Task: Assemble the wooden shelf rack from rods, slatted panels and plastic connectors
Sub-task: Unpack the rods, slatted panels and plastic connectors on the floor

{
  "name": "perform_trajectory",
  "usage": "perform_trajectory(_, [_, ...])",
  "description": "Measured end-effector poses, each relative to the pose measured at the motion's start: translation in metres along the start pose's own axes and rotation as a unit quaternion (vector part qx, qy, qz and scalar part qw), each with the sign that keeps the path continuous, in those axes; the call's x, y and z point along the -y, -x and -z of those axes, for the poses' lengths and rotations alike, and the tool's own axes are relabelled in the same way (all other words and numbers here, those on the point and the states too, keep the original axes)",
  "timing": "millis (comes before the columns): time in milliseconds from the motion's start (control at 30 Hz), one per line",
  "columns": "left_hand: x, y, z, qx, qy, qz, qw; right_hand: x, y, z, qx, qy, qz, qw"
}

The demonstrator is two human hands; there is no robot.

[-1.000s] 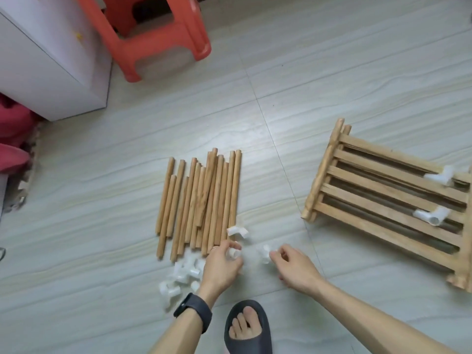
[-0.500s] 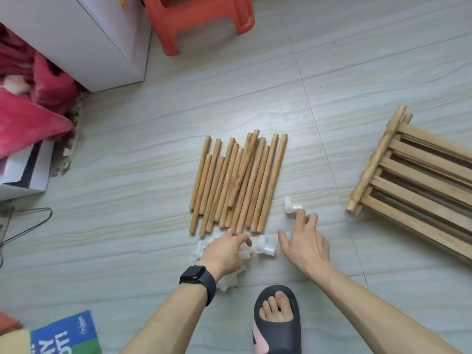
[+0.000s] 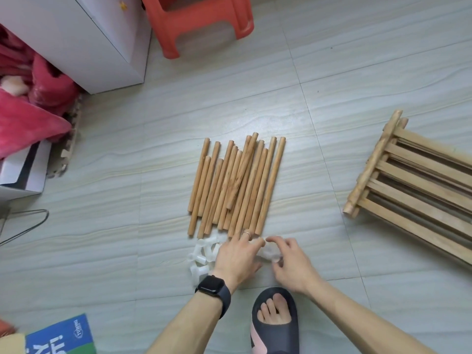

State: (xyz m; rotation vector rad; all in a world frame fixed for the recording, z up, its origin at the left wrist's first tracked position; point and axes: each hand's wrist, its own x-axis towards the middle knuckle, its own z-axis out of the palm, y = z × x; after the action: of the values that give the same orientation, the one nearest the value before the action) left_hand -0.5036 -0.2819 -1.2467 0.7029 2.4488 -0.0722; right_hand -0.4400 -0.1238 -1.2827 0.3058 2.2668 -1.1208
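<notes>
Pale tiled floor, red stool, wooden rods, left hand spread over white connectors, right hand pinching one connector

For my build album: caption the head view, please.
Left hand rests on white plastic connectors, right hand pinches one, below the wooden rods; slatted panels lie at right.
</notes>
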Motion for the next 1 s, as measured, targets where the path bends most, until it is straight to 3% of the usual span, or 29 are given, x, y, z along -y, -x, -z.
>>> perform_trajectory(67, [0.007,0.001,-0.003,0.029,-0.008,0.030,0.999,0.009,0.001,-0.012,0.055,-0.118,-0.027,0.991])
perform_trajectory(133, [0.017,0.003,-0.002,0.063,-0.003,0.047,0.997,0.015,-0.001,-0.016,0.080,-0.165,-0.044,0.982])
perform_trajectory(267, [0.029,0.005,0.010,0.103,-0.038,0.050,0.993,0.013,-0.006,0.008,0.076,-0.064,-0.020,0.995])
perform_trajectory(400, [0.002,-0.018,0.045,0.122,-0.099,0.013,0.987,0.001,-0.003,0.086,0.051,0.063,0.016,0.997])
perform_trajectory(600, [-0.101,-0.085,0.104,0.053,-0.106,-0.094,0.988,-0.058,0.043,0.210,-0.047,0.168,0.006,0.985])
perform_trajectory(700, [-0.180,-0.117,0.127,0.025,-0.067,-0.160,0.984,-0.123,0.077,0.259,-0.154,0.142,-0.075,0.975])
perform_trajectory(833, [-0.275,-0.144,0.130,0.013,-0.028,-0.244,0.969,-0.200,0.102,0.298,-0.332,0.041,-0.199,0.921])
perform_trajectory(900, [-0.315,-0.153,0.118,0.016,0.006,-0.264,0.964,-0.223,0.103,0.311,-0.357,0.026,-0.227,0.906])
perform_trajectory(1000, [-0.363,-0.163,0.093,0.015,0.048,-0.279,0.959,-0.243,0.090,0.330,-0.345,0.017,-0.217,0.913])
